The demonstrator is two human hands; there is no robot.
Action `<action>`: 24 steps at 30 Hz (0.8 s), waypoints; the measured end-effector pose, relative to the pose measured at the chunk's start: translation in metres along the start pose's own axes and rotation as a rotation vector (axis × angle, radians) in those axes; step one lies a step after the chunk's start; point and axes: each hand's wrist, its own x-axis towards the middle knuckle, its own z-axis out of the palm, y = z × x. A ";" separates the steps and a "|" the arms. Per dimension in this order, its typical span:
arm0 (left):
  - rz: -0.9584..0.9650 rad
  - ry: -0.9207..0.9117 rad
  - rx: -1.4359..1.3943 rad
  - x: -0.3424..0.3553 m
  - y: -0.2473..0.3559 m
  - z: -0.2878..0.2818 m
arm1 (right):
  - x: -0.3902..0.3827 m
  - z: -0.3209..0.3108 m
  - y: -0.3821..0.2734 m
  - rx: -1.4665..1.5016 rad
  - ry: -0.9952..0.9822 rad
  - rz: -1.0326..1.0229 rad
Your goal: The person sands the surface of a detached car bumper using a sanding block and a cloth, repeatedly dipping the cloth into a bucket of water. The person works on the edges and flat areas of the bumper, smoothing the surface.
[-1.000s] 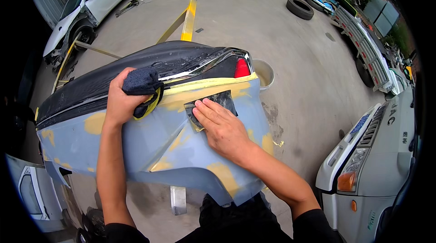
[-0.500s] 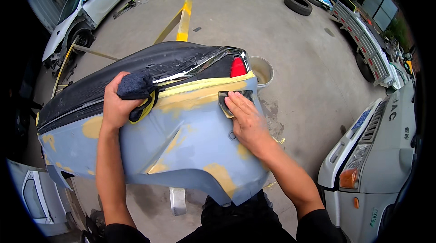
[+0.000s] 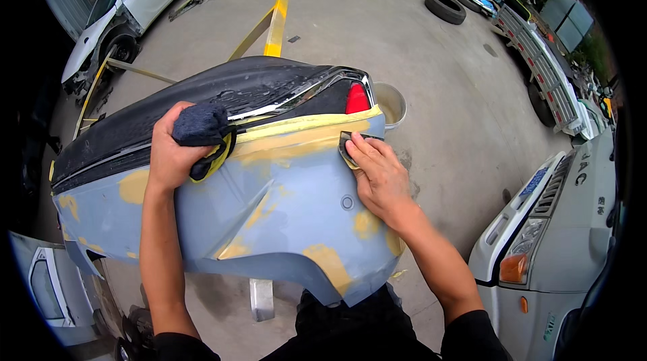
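A car bumper lies across a stand in front of me, its near side grey-blue with patches of tan filler. Yellow masking tape runs along the border with its black upper part. My right hand presses a dark piece of sandpaper flat against the painted side, just below the tape at the right end. Bunched in my left hand is a dark blue cloth with a yellow side, held over the tape line. The fingertips of that hand are partly hidden by the cloth.
Beyond the bumper stand yellow stand legs and a pale bucket. A white truck is close on the right. A tire lies farther off, and a white car sits at the far left.
My right hand has slid a little to the right along the bumper with the sandpaper. My left hand keeps hold of the cloth in nearly the same place.
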 end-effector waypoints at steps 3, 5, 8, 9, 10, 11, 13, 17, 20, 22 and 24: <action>0.003 -0.011 -0.001 0.001 0.000 0.001 | -0.001 0.003 -0.001 -0.076 0.045 0.023; 0.007 -0.007 0.011 0.002 -0.001 0.002 | 0.011 0.008 -0.031 -0.040 0.030 -0.097; 0.001 -0.014 0.020 0.002 -0.003 0.003 | 0.028 0.020 -0.079 0.061 -0.012 -0.285; 0.008 -0.018 0.007 0.003 -0.003 0.004 | 0.025 0.020 -0.069 0.074 -0.011 -0.268; 0.011 -0.018 0.000 0.002 -0.004 0.002 | 0.021 0.021 -0.058 0.096 -0.010 -0.255; 0.010 -0.008 -0.007 -0.001 -0.005 -0.002 | 0.017 0.013 -0.046 0.075 -0.030 -0.209; -0.001 -0.008 -0.014 -0.002 -0.003 -0.003 | 0.006 -0.001 -0.011 -0.041 -0.007 -0.013; 0.002 -0.001 -0.024 0.000 0.001 0.002 | 0.000 0.000 -0.001 -0.090 0.008 0.012; 0.022 -0.007 -0.008 0.002 0.002 0.005 | 0.020 0.010 -0.052 -0.090 0.018 -0.209; 0.027 -0.014 -0.005 0.002 0.000 0.005 | 0.036 0.022 -0.087 -0.041 -0.003 -0.291; 0.038 -0.018 -0.007 0.001 -0.002 0.002 | 0.040 0.022 -0.088 0.012 -0.034 -0.310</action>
